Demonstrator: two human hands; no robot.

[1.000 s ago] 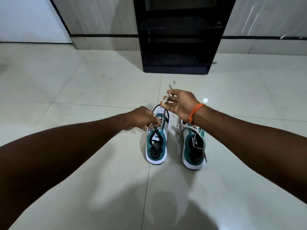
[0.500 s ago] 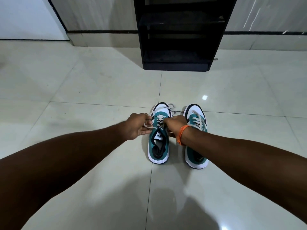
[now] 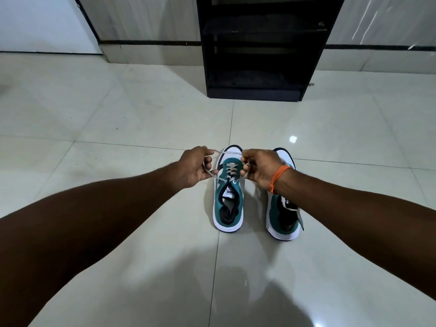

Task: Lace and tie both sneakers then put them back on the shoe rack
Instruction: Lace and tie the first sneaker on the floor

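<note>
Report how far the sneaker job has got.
Done: left sneaker is laced. In hand: left hand and right hand pull its lace ends apart, no bow yet. Left: right sneaker, lace trailing loose; both still on the floor, shoe rack empty.

My right hand covers the right sneaker's laces and tongue; the shoe rack's top is cut off by the frame edge.

A glossy floor of large pale tiles with thin grout lines fills most of the frame. A bright light reflection is seen right of centre. A grey marbled wall with a dark stripe runs along the top. A white panel occupies the upper left corner.
</note>
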